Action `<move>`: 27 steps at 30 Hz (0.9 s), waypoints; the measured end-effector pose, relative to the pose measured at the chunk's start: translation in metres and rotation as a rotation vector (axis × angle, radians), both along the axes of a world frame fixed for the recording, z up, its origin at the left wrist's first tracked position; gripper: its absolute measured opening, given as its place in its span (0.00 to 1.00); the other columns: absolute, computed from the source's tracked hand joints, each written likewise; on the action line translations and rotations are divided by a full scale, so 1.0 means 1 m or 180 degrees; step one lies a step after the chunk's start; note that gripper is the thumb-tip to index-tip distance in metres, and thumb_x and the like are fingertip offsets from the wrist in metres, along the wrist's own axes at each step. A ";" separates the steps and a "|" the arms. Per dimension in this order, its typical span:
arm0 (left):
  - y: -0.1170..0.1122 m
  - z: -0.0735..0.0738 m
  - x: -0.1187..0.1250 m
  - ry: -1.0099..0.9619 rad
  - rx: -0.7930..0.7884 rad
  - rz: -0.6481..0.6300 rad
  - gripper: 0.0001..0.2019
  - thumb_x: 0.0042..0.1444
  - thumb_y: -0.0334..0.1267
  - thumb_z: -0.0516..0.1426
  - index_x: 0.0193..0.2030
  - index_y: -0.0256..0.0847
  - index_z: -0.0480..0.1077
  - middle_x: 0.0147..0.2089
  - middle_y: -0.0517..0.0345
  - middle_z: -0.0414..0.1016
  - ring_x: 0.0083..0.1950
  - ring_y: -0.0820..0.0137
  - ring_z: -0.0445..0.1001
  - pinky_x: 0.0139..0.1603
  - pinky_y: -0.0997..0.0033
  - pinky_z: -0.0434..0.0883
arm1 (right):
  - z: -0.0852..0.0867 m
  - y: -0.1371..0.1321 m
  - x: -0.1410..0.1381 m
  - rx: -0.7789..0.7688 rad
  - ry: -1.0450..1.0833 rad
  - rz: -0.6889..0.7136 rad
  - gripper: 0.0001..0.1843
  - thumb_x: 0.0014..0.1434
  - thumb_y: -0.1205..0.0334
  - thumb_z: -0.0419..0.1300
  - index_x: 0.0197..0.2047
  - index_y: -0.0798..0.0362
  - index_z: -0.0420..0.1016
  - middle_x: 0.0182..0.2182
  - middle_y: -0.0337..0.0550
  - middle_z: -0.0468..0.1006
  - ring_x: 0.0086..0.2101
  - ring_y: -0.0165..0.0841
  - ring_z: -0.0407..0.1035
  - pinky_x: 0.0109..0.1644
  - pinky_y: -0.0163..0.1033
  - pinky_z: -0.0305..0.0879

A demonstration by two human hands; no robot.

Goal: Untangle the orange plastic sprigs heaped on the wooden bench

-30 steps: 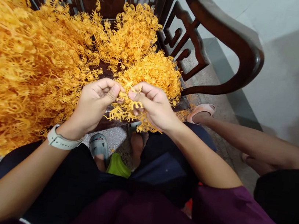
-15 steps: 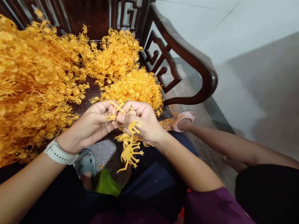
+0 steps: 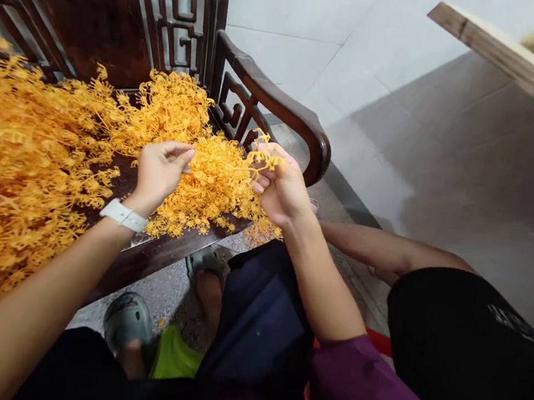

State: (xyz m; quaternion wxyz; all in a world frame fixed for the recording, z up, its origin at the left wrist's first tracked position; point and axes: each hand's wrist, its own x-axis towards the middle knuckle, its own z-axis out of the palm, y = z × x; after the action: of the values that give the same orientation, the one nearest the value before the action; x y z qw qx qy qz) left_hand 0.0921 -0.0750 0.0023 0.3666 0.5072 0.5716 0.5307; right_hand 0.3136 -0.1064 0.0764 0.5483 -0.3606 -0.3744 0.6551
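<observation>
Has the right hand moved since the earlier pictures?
Yes: the right hand has moved toward the dark wooden armrest, and now sits close below its curved end.

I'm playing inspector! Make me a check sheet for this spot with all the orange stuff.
surface: dark carved wooden bench, seat under the heap
job's things: orange branching sprigs, heaped on the seat
clutter: grey sandal and green cloth below the bench
grips: left hand open over the heap, white watch on the wrist; right hand holding sprigs
cables: nothing seen
surroundings: tiled wall, wooden board, someone's black shorts
</observation>
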 end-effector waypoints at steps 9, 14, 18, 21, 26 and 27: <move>-0.007 0.020 0.008 0.1020 0.1049 -0.0483 0.19 0.76 0.47 0.54 0.51 0.38 0.84 0.57 0.41 0.85 0.61 0.55 0.80 0.68 0.49 0.72 | 0.003 -0.004 -0.011 -0.0090 0.0192 -0.0126 0.10 0.64 0.63 0.67 0.37 0.50 0.69 0.21 0.26 0.52 0.21 0.22 0.47 0.25 0.30 0.47; -0.052 0.076 0.010 0.0366 0.1239 -0.0933 0.25 0.66 0.60 0.65 0.58 0.43 0.80 0.52 0.48 0.84 0.47 0.64 0.81 0.49 0.63 0.77 | 0.003 -0.015 -0.025 -0.0189 0.0201 -0.0010 0.11 0.66 0.61 0.69 0.38 0.50 0.69 0.20 0.25 0.55 0.21 0.22 0.51 0.26 0.30 0.51; -0.074 0.093 0.011 -0.0086 0.0833 -0.0825 0.16 0.59 0.51 0.73 0.43 0.42 0.82 0.42 0.54 0.84 0.42 0.67 0.80 0.48 0.65 0.78 | 0.007 -0.036 -0.049 -0.0569 0.0575 0.0359 0.10 0.72 0.63 0.60 0.36 0.50 0.66 0.21 0.28 0.59 0.21 0.24 0.56 0.28 0.30 0.58; -0.091 0.097 0.005 -0.1234 0.0302 -0.0459 0.14 0.63 0.50 0.71 0.45 0.43 0.82 0.36 0.57 0.79 0.35 0.71 0.76 0.38 0.71 0.76 | 0.002 -0.057 -0.071 -0.1051 0.0751 0.0864 0.08 0.71 0.65 0.56 0.36 0.52 0.68 0.24 0.33 0.68 0.25 0.26 0.65 0.33 0.32 0.65; -0.126 0.101 -0.024 -0.1273 -0.0026 -0.0182 0.10 0.66 0.43 0.68 0.51 0.45 0.85 0.30 0.62 0.69 0.23 0.78 0.64 0.23 0.75 0.63 | -0.004 -0.063 -0.078 -0.0185 -0.0549 0.1654 0.22 0.70 0.45 0.64 0.31 0.53 0.75 0.28 0.39 0.73 0.31 0.30 0.66 0.39 0.36 0.67; -0.131 0.100 -0.031 -0.1138 -0.0014 -0.0113 0.11 0.65 0.42 0.69 0.53 0.45 0.85 0.30 0.62 0.69 0.22 0.78 0.62 0.21 0.75 0.61 | -0.002 -0.058 -0.076 0.0153 -0.0974 0.1595 0.26 0.69 0.40 0.65 0.29 0.53 0.75 0.28 0.40 0.73 0.31 0.31 0.66 0.39 0.37 0.66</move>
State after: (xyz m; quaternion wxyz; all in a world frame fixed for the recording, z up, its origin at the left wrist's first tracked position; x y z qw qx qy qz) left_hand 0.0614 -0.2065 0.1023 0.4728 0.4141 0.4895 0.6045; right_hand 0.2375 -0.1648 0.0740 0.3151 -0.3384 -0.5455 0.6990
